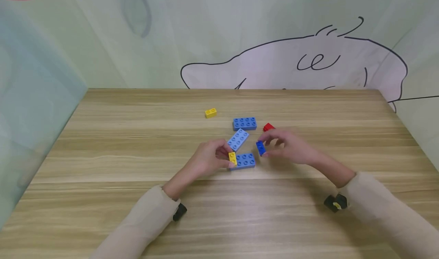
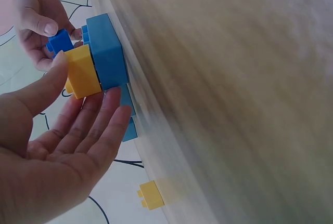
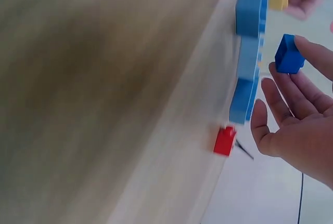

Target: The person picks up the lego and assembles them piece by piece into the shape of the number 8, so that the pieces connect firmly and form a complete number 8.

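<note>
My left hand [image 1: 208, 158] pinches a small yellow brick [image 1: 232, 158] between thumb and fingers, at the left end of the nearest blue eight-stud brick [image 1: 245, 160]. In the left wrist view that yellow brick [image 2: 83, 71] sits on the studded side of the blue brick [image 2: 107, 52]. To the right, my right hand [image 1: 291, 147] holds a small dark blue brick [image 1: 260, 148] between thumb and fingertips, raised above the table and apart from the larger brick. The right wrist view shows this dark blue brick [image 3: 289, 54] tilted, its underside hidden.
A light blue brick [image 1: 238, 139] lies slanted just behind the nearest one, and another blue brick [image 1: 244, 123] lies behind that. A red brick [image 1: 268, 127] is beyond my right hand. Farther back on the wooden table [image 1: 137, 137] lies a second yellow brick [image 1: 210, 113].
</note>
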`<state>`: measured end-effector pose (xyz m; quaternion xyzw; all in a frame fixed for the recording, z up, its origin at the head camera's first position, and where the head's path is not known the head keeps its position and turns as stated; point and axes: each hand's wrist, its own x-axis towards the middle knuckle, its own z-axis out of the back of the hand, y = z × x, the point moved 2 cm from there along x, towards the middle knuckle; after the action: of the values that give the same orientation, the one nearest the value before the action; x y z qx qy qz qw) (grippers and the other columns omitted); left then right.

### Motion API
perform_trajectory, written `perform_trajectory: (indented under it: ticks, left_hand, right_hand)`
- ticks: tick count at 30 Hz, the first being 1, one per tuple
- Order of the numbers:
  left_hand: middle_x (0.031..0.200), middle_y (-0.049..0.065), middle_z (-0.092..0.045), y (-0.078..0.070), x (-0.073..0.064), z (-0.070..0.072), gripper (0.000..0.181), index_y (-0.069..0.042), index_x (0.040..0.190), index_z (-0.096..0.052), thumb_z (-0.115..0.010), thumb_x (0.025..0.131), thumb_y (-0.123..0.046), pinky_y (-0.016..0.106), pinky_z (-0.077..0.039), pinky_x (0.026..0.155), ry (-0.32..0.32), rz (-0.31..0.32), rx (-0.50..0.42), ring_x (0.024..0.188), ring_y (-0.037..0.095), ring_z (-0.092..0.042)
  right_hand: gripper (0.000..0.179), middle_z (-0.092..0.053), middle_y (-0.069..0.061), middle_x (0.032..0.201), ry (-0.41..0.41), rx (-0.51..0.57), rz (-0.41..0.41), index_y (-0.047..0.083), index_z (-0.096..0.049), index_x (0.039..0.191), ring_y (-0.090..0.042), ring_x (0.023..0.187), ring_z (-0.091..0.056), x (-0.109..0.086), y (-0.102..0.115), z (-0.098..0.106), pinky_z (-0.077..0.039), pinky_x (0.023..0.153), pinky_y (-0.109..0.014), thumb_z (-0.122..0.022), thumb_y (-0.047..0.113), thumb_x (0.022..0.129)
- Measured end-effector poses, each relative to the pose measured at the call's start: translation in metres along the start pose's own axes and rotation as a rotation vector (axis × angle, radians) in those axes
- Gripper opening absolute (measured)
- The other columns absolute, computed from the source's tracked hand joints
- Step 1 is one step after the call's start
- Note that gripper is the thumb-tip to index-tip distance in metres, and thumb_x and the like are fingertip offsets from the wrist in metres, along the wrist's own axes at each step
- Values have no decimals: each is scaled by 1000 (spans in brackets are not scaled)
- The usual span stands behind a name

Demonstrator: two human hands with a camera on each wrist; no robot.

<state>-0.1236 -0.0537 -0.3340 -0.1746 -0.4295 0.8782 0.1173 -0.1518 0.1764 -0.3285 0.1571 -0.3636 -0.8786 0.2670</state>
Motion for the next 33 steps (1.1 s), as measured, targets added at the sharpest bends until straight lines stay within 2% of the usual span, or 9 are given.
perform_trajectory:
  ticks: [5, 14, 23, 33]
  left_hand:
    - [89, 1, -62, 0, 0, 0, 25, -7, 92, -61, -76, 73, -7, 26, -50, 76, 4, 2, -3, 82, 14, -59]
    - [89, 1, -62, 0, 1, -1, 24, -7, 92, -61, -76, 73, -7, 26, -50, 76, 7, -2, -7, 82, 13, -59]
    - [89, 1, -62, 0, 1, 0, 24, -7, 92, -61, -76, 73, -7, 26, -50, 76, 7, 8, -5, 82, 14, -59]
    - [90, 1, -62, 0, 2, 0, 25, -7, 94, -61, -76, 73, -9, 26, -50, 76, 18, 5, 4, 83, 14, -59]
  right_hand:
    - [36, -60, -2, 108, 36, 41, 21, 9, -60, 112, -20, 100, -53, 1, 4, -13, -45, 84, -41, -72, 17, 79]
    - [36, -62, -2, 106, -24, 35, 53, 7, -62, 110, -19, 97, -54, 1, 8, -26, -45, 83, -40, -74, 13, 77]
    - [34, -62, -5, 104, -30, 20, 82, 3, -62, 108, -22, 95, -56, 1, 9, -27, -47, 81, -41, -73, 10, 77]
    - [33, -63, -7, 105, -7, 34, 65, 2, -62, 108, -24, 97, -57, 1, 10, -26, -49, 81, -42, -73, 8, 77]
